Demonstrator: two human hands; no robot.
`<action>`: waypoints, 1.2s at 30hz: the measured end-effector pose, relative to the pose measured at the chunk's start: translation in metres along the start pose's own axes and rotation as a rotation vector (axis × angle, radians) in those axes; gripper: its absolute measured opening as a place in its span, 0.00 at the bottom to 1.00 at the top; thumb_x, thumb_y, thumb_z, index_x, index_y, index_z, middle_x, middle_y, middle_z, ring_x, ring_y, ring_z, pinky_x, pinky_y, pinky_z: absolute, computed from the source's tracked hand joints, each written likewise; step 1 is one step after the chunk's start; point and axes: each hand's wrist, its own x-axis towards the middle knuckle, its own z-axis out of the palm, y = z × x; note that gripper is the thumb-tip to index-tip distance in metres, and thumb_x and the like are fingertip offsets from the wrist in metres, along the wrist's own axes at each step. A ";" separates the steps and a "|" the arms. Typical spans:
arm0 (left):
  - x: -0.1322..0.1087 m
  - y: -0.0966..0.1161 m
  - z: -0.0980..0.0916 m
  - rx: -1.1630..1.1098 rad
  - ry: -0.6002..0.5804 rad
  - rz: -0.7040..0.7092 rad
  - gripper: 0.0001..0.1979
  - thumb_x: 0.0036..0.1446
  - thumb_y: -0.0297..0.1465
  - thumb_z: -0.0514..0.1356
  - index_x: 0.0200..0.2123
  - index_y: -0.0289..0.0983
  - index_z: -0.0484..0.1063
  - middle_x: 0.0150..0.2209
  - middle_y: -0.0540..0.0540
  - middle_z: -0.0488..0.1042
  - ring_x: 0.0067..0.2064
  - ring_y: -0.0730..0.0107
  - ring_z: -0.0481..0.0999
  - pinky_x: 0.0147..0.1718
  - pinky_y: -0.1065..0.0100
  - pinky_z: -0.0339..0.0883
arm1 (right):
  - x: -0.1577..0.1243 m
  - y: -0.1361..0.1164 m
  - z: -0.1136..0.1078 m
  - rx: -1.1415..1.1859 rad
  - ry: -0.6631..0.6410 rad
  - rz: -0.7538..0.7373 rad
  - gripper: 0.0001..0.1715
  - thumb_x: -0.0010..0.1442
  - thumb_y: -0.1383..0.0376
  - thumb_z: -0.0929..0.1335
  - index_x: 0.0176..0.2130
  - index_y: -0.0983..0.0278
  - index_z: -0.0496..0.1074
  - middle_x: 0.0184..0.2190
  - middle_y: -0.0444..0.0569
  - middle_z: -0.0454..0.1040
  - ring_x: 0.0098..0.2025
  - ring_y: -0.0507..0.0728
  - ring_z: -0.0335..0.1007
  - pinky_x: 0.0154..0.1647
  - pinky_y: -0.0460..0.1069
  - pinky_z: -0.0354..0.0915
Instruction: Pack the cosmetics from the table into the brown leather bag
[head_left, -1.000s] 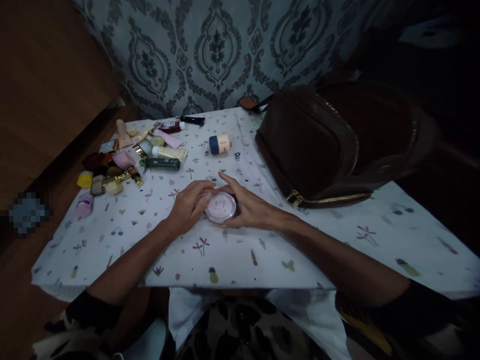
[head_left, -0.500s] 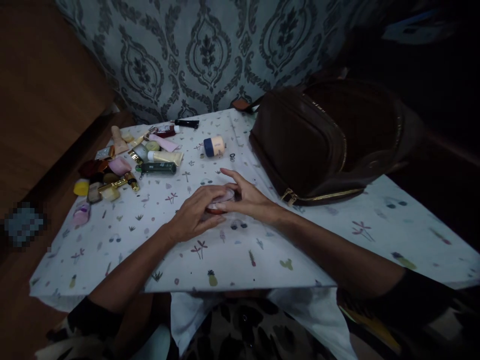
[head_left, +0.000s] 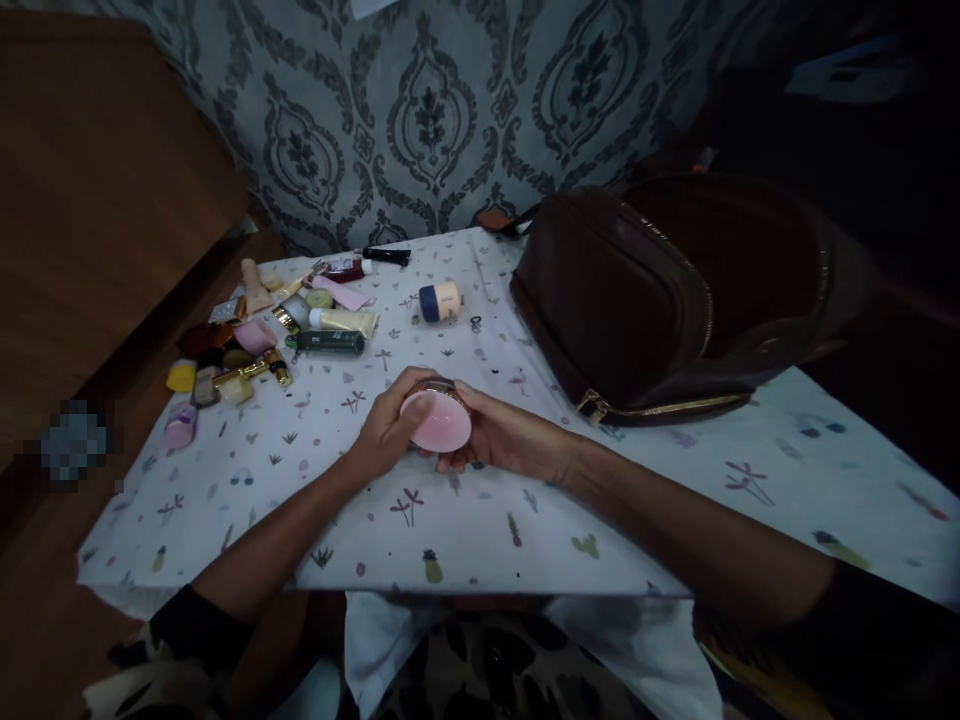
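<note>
Pink jar (head_left: 444, 430) is up in both my hands, over the near half of the table, roughly straight in front of me. Left hand (head_left: 391, 420) is curled around one side with the thumb lying across the pink face, so part of it is covered. Right hand (head_left: 504, 428) is wrapped round the other side, fingers tucked underneath. Both grips are pretty narrow, closed in around the jar.

Stuff around me: a big brown bag (head_left: 607, 300) slumps over the right side of the table and hogs most of the room there. Just past my hands a peach bottle (head_left: 448, 301) with a navy cap lies on its side, with a little dark ring (head_left: 475, 323) near it. Over on the left is a whole jumble: green tube (head_left: 330, 343), cream tube (head_left: 350, 322), lilac tube (head_left: 341, 293), black tube (head_left: 388, 256) at the back, yellow cap (head_left: 181, 376) and purple pot (head_left: 180, 427) nearer the edge.

As for materials, the jar's face is smooth, rounded and a bit glossy, with a shiny metallic-looking rim; can't tell if it's plastic or glass. Bag looks like soft leather with a gold zipper (head_left: 682, 405). Tablecloth (head_left: 472, 530) is white with little pineapples and cacti, and the patterned wall (head_left: 431, 110) behind has grey scrolls.
</note>
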 end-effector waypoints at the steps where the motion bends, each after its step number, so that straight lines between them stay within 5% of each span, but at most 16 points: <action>1: 0.001 0.001 0.000 -0.031 -0.005 -0.020 0.26 0.66 0.53 0.48 0.47 0.38 0.69 0.36 0.47 0.75 0.28 0.71 0.73 0.25 0.69 0.67 | 0.000 0.002 0.000 -0.011 -0.001 0.002 0.32 0.65 0.41 0.60 0.43 0.65 0.72 0.32 0.50 0.78 0.31 0.53 0.75 0.32 0.46 0.68; 5: 0.005 0.002 0.001 0.052 0.058 0.007 0.29 0.68 0.52 0.42 0.46 0.38 0.72 0.40 0.44 0.74 0.40 0.63 0.75 0.41 0.61 0.71 | 0.002 0.005 0.000 -0.051 0.003 -0.018 0.32 0.65 0.40 0.61 0.42 0.64 0.71 0.30 0.50 0.77 0.28 0.52 0.72 0.26 0.45 0.63; 9: 0.004 0.001 0.005 0.204 0.188 0.069 0.28 0.66 0.53 0.45 0.52 0.39 0.68 0.49 0.41 0.69 0.53 0.57 0.69 0.55 0.54 0.64 | 0.001 0.002 0.001 -0.015 0.014 0.017 0.39 0.65 0.36 0.54 0.36 0.65 0.70 0.25 0.49 0.75 0.23 0.50 0.67 0.21 0.44 0.59; 16: 0.005 -0.008 0.003 0.216 0.075 0.217 0.36 0.60 0.59 0.50 0.61 0.41 0.55 0.58 0.37 0.63 0.56 0.52 0.68 0.54 0.51 0.66 | 0.001 -0.006 0.010 0.154 0.087 -0.006 0.34 0.66 0.37 0.54 0.49 0.59 0.67 0.23 0.43 0.73 0.18 0.50 0.62 0.16 0.43 0.50; 19: 0.010 -0.006 -0.001 0.403 0.083 0.415 0.43 0.53 0.61 0.58 0.62 0.41 0.54 0.57 0.36 0.63 0.58 0.48 0.67 0.55 0.49 0.64 | 0.002 -0.006 0.013 0.229 0.141 -0.011 0.33 0.66 0.37 0.55 0.46 0.59 0.68 0.23 0.41 0.69 0.19 0.49 0.60 0.16 0.43 0.50; 22: 0.019 0.001 -0.001 0.652 0.021 0.540 0.37 0.56 0.55 0.60 0.61 0.42 0.56 0.57 0.36 0.65 0.58 0.48 0.67 0.55 0.49 0.64 | 0.003 -0.004 0.011 0.253 0.180 -0.003 0.35 0.64 0.36 0.55 0.38 0.62 0.68 0.22 0.42 0.68 0.21 0.49 0.60 0.19 0.44 0.55; 26: 0.029 0.005 0.003 0.728 -0.047 0.497 0.31 0.63 0.50 0.56 0.62 0.41 0.55 0.55 0.36 0.66 0.56 0.52 0.68 0.53 0.51 0.66 | 0.004 -0.002 0.008 0.256 0.215 -0.065 0.36 0.64 0.35 0.54 0.35 0.61 0.69 0.22 0.43 0.68 0.25 0.51 0.62 0.26 0.46 0.62; 32: 0.029 -0.001 0.011 0.622 -0.042 0.454 0.32 0.62 0.49 0.58 0.63 0.41 0.55 0.55 0.37 0.64 0.56 0.52 0.66 0.56 0.51 0.64 | 0.006 -0.005 0.012 0.214 0.284 -0.185 0.37 0.67 0.38 0.52 0.44 0.60 0.72 0.30 0.46 0.74 0.31 0.54 0.68 0.35 0.50 0.67; 36: 0.025 -0.002 0.010 0.559 -0.035 0.448 0.33 0.62 0.50 0.56 0.64 0.42 0.54 0.55 0.38 0.63 0.56 0.53 0.65 0.55 0.51 0.63 | 0.006 -0.004 0.014 0.163 0.314 -0.229 0.37 0.65 0.36 0.55 0.37 0.61 0.72 0.24 0.44 0.71 0.27 0.52 0.65 0.29 0.47 0.65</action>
